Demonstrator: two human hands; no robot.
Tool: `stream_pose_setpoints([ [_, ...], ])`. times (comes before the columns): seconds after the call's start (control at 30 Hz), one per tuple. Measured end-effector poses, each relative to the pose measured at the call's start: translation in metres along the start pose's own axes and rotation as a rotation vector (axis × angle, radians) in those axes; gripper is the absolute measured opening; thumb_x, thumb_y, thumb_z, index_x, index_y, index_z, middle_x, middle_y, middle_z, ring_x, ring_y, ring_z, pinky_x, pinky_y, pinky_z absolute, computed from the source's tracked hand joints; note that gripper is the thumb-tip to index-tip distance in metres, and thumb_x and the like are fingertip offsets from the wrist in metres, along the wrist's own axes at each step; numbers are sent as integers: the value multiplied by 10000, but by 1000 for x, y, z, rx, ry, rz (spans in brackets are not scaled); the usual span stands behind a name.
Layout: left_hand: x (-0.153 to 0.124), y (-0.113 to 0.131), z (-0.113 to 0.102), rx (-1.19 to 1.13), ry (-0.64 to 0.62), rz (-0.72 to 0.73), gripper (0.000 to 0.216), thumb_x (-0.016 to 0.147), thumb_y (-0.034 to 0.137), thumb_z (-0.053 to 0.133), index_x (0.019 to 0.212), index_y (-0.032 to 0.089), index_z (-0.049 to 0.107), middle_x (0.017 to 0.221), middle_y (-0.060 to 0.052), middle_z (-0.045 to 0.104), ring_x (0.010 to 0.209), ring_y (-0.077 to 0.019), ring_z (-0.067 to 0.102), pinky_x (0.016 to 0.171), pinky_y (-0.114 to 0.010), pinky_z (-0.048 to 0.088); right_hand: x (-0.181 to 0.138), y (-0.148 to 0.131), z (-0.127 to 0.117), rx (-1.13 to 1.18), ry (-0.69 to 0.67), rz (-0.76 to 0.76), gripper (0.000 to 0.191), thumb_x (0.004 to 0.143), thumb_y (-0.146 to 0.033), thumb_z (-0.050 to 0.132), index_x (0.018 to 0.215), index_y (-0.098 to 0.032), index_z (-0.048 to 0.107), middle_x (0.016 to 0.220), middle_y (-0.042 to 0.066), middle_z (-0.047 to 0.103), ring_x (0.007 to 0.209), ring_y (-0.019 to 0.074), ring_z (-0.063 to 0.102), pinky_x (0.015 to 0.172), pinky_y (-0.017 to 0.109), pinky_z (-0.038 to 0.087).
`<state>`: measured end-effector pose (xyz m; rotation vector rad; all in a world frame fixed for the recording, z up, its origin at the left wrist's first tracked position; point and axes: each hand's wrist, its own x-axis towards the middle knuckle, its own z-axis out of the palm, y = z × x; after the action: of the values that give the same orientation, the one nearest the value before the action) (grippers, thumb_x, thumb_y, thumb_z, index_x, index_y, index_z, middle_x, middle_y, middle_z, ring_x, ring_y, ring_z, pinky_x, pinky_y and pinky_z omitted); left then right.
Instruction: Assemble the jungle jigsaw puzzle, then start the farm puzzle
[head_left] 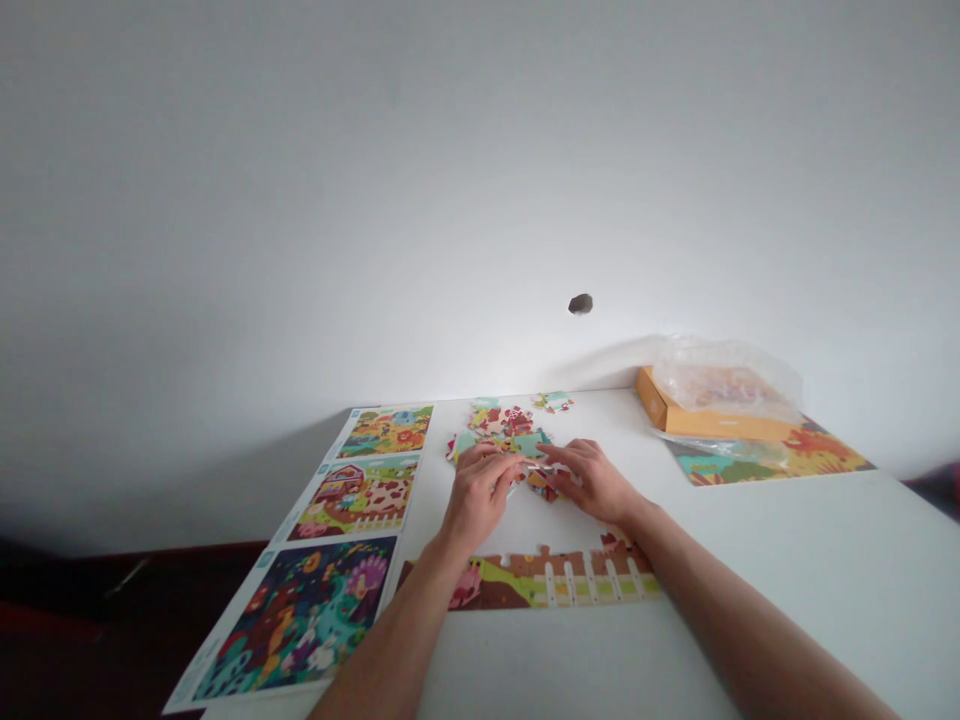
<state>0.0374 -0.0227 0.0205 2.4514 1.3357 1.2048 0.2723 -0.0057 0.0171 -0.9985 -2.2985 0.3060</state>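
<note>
Both my hands rest on a heap of loose puzzle pieces (501,420) in the middle of the white table (787,560). My left hand (480,492) has its fingers curled and pinched on a small piece at the heap's near edge. My right hand (589,478) lies over the pieces with its fingers stretched toward the left hand, fingertips touching the same spot. A joined strip of puzzle (540,580) with a white fence and green grass lies just in front of my wrists.
Three picture cards lie in a row along the table's left edge (386,432) (356,497) (300,615). At the back right an orange box (705,418) holds a clear plastic bag (724,380), resting on another picture sheet (780,458). A white wall stands behind.
</note>
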Motion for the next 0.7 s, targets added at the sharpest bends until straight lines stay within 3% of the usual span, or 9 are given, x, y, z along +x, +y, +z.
stream_pose_setpoints([
  [0.17,-2,5,0,-4,-54,5,263,883,205,511,1078,255,680,991,-32,711,1076,-226,557,985,-393,426,0,-3,0,83,-46,-62,385,912,-372,579,1271,-235,604,965,72,727,956,222,622,904,381,422],
  [0.27,-3,2,2,125,-57,-79,317,789,109,547,1018,271,695,1058,-22,696,1120,-253,532,1020,-445,386,-2,1,2,46,-44,-52,353,891,-386,603,1226,-277,635,1084,62,713,1036,229,603,935,394,415],
  [0.37,-4,-2,5,255,-74,-200,362,708,35,541,904,287,713,1156,-5,660,1158,-281,508,1027,-497,357,-3,6,3,-33,-53,11,461,839,-471,659,1260,-289,614,1198,79,666,1101,260,563,959,432,403],
  [0.47,-4,-2,6,268,-90,-228,308,759,129,578,992,292,695,1244,-9,624,1210,-300,473,1044,-528,331,-4,10,4,-73,-57,68,506,820,-513,674,1265,-281,608,1183,91,659,1086,269,554,960,449,399],
  [0.57,-5,1,7,220,-163,-155,369,793,305,642,1162,294,643,1330,-19,586,1293,-321,401,1077,-545,285,-4,14,7,-92,-38,106,411,855,-422,664,1239,-285,620,1101,73,678,1036,254,559,943,431,402],
  [0.7,-6,1,7,183,-218,-148,387,803,274,633,1189,290,640,1293,-14,623,1312,-314,387,1090,-535,267,-5,21,10,-164,15,199,302,889,-298,618,1190,-283,646,999,63,686,971,247,560,899,423,412],
])
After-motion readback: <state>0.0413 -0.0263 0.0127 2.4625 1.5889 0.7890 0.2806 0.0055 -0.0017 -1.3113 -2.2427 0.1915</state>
